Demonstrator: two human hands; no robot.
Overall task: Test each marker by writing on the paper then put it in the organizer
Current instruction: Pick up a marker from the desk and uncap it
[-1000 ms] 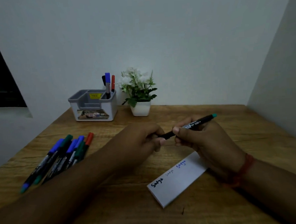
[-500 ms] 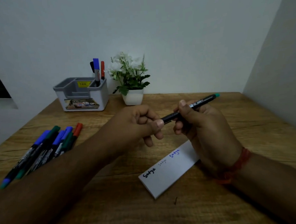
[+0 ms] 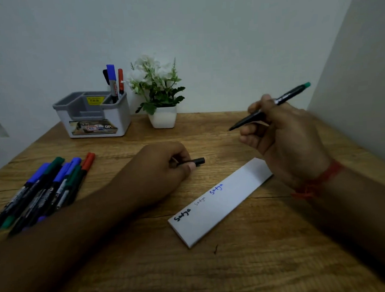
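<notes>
My right hand (image 3: 285, 138) holds an uncapped black marker with a green end (image 3: 280, 101) above the table, tip pointing left, beyond the far end of the paper. My left hand (image 3: 163, 167) rests on the table, shut on the marker's black cap (image 3: 198, 161). The white strip of paper (image 3: 221, 202) lies between my hands, with three written words near its closer end. The grey and white organizer (image 3: 94, 115) stands at the back left and holds three markers (image 3: 113, 83) upright in its right compartment.
Several capped markers (image 3: 46, 189), blue, green and red, lie in a pile at the table's left edge. A small white pot with a plant (image 3: 161, 98) stands right of the organizer. Walls close the back and right sides.
The cap has come off the marker: my left hand dropped to the table with it, and my right hand carried the marker up and to the right.
</notes>
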